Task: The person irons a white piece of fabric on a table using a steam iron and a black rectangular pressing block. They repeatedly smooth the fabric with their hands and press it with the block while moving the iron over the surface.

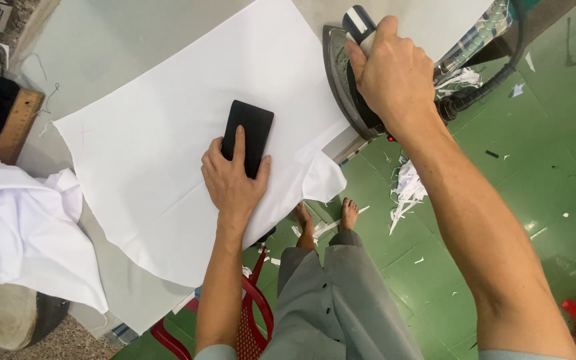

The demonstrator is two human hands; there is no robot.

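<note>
A white piece of fabric [168,133] lies spread flat on a pale ironing table [95,47]. My left hand [235,177] presses a small black rectangular block [251,130] onto the cloth, the index finger stretched over it. My right hand [391,70] grips the handle of a steam iron [341,73] that stands on the table's right edge, beside the fabric. The iron's hose [481,90] runs off to the right.
A heap of white cloth [21,227] lies at the left. A wooden ruler [18,123] sits near the left table edge. Below are a green floor [535,167] strewn with white scraps, my bare feet [328,217], and a red stool [251,320].
</note>
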